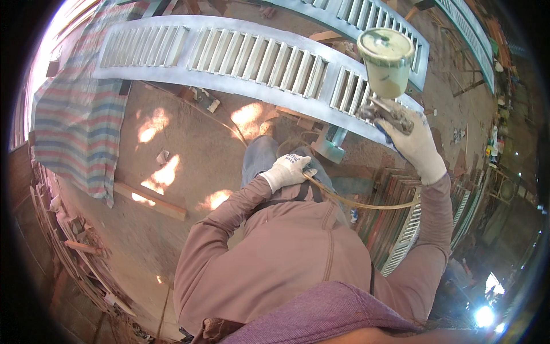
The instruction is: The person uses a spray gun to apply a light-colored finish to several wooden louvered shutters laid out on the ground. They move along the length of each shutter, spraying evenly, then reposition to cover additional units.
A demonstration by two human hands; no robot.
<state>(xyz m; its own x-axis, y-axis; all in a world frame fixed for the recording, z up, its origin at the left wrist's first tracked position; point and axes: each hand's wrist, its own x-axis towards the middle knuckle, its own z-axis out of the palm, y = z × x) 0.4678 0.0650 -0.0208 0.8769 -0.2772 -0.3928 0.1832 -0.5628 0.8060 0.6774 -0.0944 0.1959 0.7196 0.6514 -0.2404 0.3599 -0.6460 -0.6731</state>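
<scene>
My right hand (pixel 417 136), in a pale work glove, is wrapped round a spray gun (pixel 395 113). A paint-smeared, translucent cup (pixel 387 66) with a lid sits on top of the gun. Beneath and beyond it lies a long louvered shutter panel (pixel 229 85), coated whitish over its frame and slats. My left hand (pixel 287 172), gloved too, is held in front of my waist, its fingers closed round a thin yellowish hose (pixel 358 203). The hose runs right toward my right arm, where its far end is hidden.
More louvered panels (pixel 484 49) lie at the far right. Striped sheeting (pixel 80 135) hangs on the left, with a wooden board (pixel 150 200) on the floor beside it. A metal container (pixel 330 144) stands below the panel. Stacked frames (pixel 389 215) lean at my right.
</scene>
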